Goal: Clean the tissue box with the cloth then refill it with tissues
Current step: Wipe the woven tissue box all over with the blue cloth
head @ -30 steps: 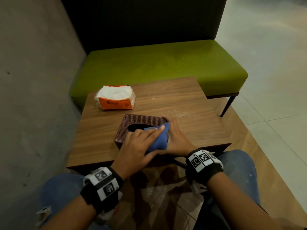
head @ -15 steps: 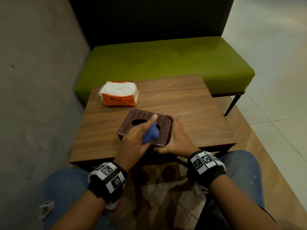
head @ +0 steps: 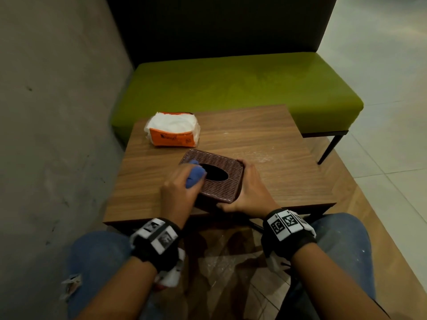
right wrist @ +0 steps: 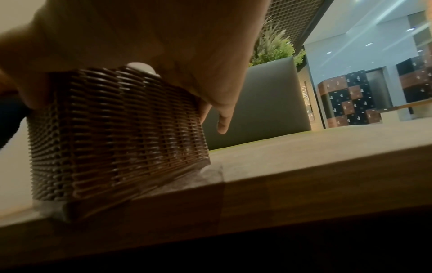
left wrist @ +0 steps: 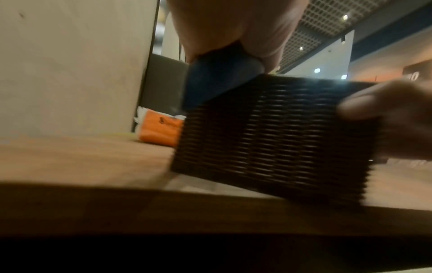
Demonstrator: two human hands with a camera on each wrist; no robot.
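Note:
A brown woven tissue box (head: 221,183) with a dark oval slot stands near the front edge of the wooden table (head: 265,139). My left hand (head: 178,188) grips a bunched blue cloth (head: 195,175) and presses it on the box's left top edge; the cloth (left wrist: 217,79) shows over the box (left wrist: 280,138) in the left wrist view. My right hand (head: 250,192) holds the box's right near corner, fingers along its side, thumb on the near face. In the right wrist view the palm lies over the box (right wrist: 112,133). An orange and white tissue pack (head: 172,132) lies at the back left.
A green bench seat (head: 231,88) with a dark backrest stands behind the table. A grey wall (head: 53,112) runs along the left. White dust marks the table right of the box. My knees in blue jeans are under the table's front edge.
My left hand has carried the cloth from the box's right near part across the slot to its left edge. The right hand has kept its hold on the box.

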